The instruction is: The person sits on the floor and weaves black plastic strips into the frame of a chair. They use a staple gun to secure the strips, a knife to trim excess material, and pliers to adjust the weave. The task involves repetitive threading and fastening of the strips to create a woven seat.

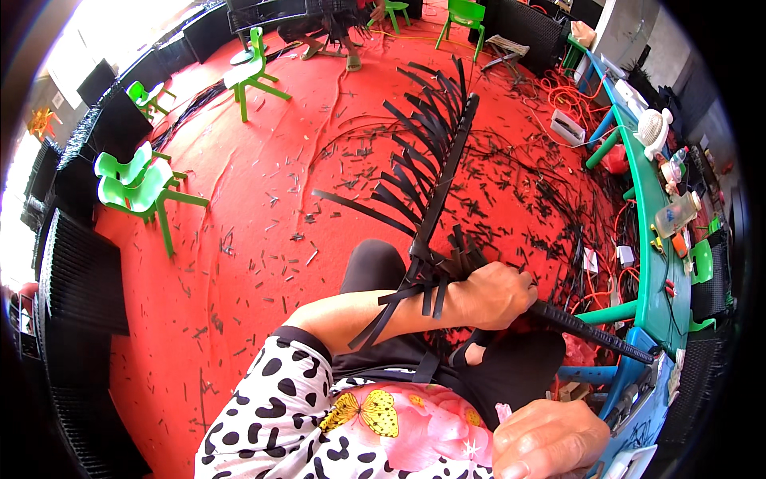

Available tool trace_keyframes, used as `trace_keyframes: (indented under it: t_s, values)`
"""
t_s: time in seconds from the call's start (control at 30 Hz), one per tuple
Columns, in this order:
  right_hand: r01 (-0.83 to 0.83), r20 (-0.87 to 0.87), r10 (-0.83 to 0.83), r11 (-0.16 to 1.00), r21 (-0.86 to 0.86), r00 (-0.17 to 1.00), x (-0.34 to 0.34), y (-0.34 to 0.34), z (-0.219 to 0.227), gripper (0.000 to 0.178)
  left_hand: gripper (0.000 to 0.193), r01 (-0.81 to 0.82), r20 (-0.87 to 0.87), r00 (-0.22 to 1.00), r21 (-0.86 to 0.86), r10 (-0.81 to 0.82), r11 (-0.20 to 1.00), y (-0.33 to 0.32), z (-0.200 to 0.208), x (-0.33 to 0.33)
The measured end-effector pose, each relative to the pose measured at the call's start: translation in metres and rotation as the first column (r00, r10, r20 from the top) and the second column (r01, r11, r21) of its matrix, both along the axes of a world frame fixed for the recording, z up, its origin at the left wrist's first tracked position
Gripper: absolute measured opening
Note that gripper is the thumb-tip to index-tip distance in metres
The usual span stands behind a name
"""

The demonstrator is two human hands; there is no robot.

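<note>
"Black frame with loose strips (447, 180): where is it, and what comes before it, reading from the left?"

"Dark panels (84, 271) line the left edge, with green chairs (140, 195) just inside them, upper left. Then red floor (159, 335), scattered with black offcuts (298, 236). The frame runs from the centre to the top middle."

"Anything in the way on that side?"

"A knee (373, 267) sits just left of the frame's lower end, and a few strips hang across the left forearm (343, 315) near the wrist."

"How does the frame lie from the hand?"

"Up and away from the left hand (495, 297), its long axis leaning right at the far end, strips fanned to its left. That hand is the nearer, beside the lower end, fingers curled around a dark bar (594, 331) slanting toward the lower right."

"And the right hand (550, 439)?"

"Bottom right, well apart from the frame, fingers bent. Its palm is turned from view, so I can't tell whether it grips anything. Beyond it, a blue-green table (670, 295) curves up the right side, bearing a clear jar (677, 214) and a white fan (653, 132)."
</note>
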State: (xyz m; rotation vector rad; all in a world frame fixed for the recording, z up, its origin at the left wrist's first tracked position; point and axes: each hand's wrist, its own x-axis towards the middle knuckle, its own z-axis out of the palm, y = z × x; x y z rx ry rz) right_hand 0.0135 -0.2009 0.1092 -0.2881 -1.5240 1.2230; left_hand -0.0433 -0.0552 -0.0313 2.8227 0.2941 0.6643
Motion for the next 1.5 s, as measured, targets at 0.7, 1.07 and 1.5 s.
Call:
trace_keyframes:
  t_s: [0.7,1.07,1.5]
  values:
    - [0.18,0.19,-0.199,0.977,0.11,0.962,-0.006,-0.005,0.013,0.017,0.017,0.069,0.022,0.997,-0.029,-0.069,0.997,-0.004,0.005,0.016]
    - [0.568,0.225,-0.536,0.655,-0.498,0.814,0.052,-0.009,-0.154,0.014,0.021,0.025,0.036,0.999,-0.143,-0.02,0.989,0.032,0.012,0.026]
    - [0.502,-0.082,-0.727,0.547,-0.67,0.682,0.049,0.041,-0.195,0.014,0.02,0.068,0.031,0.997,-0.15,-0.064,0.986,0.066,0.015,0.041]
